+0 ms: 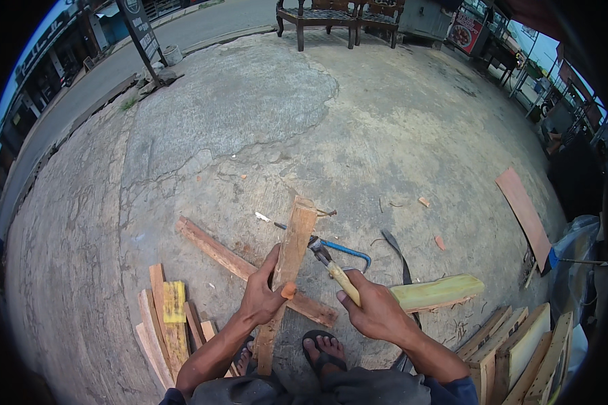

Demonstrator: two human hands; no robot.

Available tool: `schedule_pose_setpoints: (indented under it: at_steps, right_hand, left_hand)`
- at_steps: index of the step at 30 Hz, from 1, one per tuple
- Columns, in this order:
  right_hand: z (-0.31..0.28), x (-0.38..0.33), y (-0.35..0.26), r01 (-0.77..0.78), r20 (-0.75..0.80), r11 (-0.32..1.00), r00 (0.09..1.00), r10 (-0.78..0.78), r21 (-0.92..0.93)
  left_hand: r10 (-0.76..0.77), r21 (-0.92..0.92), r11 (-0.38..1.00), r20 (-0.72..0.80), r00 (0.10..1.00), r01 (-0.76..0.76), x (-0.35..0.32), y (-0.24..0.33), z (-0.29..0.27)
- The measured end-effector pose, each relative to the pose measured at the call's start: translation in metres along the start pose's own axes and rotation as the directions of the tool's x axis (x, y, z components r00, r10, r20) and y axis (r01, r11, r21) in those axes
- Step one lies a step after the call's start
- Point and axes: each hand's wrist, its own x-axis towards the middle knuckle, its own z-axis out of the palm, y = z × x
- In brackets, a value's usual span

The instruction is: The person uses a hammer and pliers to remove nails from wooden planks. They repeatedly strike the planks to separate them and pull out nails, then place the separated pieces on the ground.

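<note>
My left hand [262,295] grips a long wooden plank [294,236] that slopes up and away from me over a second reddish plank [216,251] lying crosswise on the concrete. My right hand [375,312] is shut on the wooden handle of a claw hammer [331,263], its metal head close to the plank's right edge. My sandalled foot [323,352] rests just below both hands. A blue-framed hacksaw [348,250] lies on the ground behind the hammer.
Short wood offcuts [165,322] are piled at the lower left, one yellow. More boards [520,344] stack at the lower right, with a greenish board [439,291] and a reddish panel [523,212] nearby. Benches [338,17] stand at the far edge of the concrete.
</note>
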Motion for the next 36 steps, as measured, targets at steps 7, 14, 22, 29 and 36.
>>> schedule_pose_setpoints:
  at_steps: [7, 14, 22, 29, 36]
  right_hand:
    - [-0.027, 0.011, 0.013, 0.016, 0.097, 0.998, 0.995, -0.01, -0.053]
    - [0.034, 0.005, 0.006, -0.057, -0.141, 0.981, 0.986, 0.084, 0.187]
    - [-0.005, 0.014, 0.016, 0.033, 0.029, 0.996, 0.999, -0.036, 0.077]
    - [0.0, 0.022, 0.014, -0.019, 0.028, 0.996, 0.999, 0.016, 0.089]
    - [0.049, 0.018, 0.003, -0.049, -0.135, 0.963, 0.987, 0.088, 0.266]
  left_hand:
    - [0.024, 0.116, 0.993, 0.069, 0.997, -0.032, 0.005, -0.003, -0.006]
    - [0.089, -0.006, 0.996, -0.103, 0.991, -0.09, 0.002, 0.017, 0.015]
    - [0.002, -0.029, 1.0, -0.037, 0.999, -0.003, 0.004, -0.005, 0.009]
    - [0.06, -0.006, 0.998, -0.087, 0.994, -0.061, 0.006, -0.008, 0.011]
    - [-0.038, -0.184, 0.983, -0.202, 0.979, 0.0, 0.009, 0.006, 0.04]
